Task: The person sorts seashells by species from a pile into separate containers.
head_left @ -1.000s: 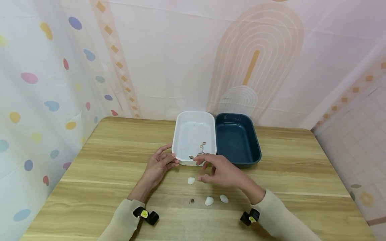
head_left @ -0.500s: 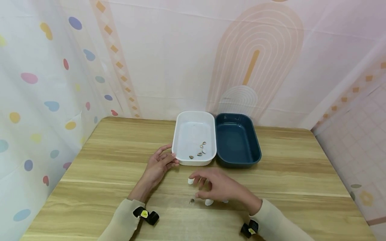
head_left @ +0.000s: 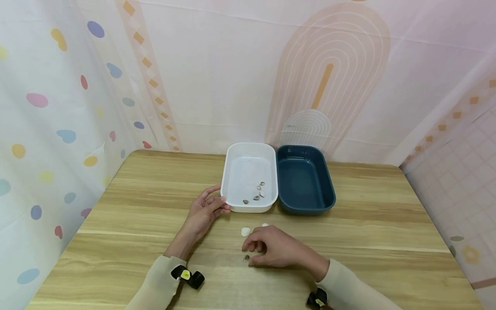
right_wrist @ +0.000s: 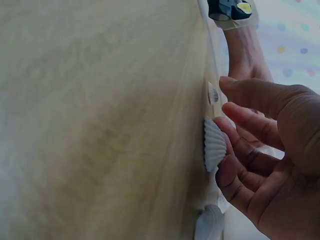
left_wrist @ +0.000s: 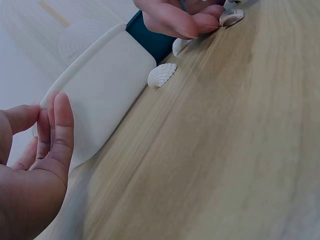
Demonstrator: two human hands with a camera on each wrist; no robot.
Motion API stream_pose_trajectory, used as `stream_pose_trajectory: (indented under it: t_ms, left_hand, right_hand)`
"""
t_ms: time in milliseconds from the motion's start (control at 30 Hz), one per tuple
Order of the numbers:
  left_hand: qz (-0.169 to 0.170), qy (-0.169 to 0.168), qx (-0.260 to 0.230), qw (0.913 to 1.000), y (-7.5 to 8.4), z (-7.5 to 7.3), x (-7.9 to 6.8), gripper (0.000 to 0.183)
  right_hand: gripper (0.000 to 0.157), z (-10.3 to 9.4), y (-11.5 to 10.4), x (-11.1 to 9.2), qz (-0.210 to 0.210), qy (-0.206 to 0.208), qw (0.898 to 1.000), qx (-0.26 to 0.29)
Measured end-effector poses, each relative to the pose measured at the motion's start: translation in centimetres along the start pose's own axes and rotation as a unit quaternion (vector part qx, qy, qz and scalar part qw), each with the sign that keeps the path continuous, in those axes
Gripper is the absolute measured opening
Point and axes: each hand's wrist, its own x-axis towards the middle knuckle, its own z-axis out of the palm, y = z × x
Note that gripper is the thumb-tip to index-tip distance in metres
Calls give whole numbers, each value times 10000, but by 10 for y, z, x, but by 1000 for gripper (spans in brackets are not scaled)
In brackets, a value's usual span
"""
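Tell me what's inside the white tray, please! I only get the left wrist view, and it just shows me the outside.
Observer: Five small seashells lie in the white tray; the head view shows them.

Operator: Cool! And what's that dark blue corner peeking out?

Observer: It's part of a whole dark blue tray, deep and rectangular with rounded corners.

Operator: Okay! Which corner of the white tray is the left hand on?

Observer: From the head view, the left hand is at the corner nearest the person, on the tray's left side.
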Motion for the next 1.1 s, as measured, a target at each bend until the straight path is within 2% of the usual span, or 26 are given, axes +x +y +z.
stream_pose_trajectory:
  t_ms: [367, 667, 867, 1100]
  left_hand:
    - [-20, 39, -43, 10000, 1, 1, 1, 57]
    - [-51, 47, -31, 10000, 1, 1, 1, 57]
    - [-72, 52, -1, 10000, 1, 1, 0, 55]
    - [-88, 37, 39, 9999, 2, 0, -1, 55]
  right_hand:
    - [11, 7, 1, 4, 53, 197, 9997, -93]
    - [6, 7, 2, 5, -18, 228, 9989, -398]
    - [5, 5, 1, 5, -35, 213, 9979, -617]
    - [7, 3, 0, 4, 14, 268, 9986, -459]
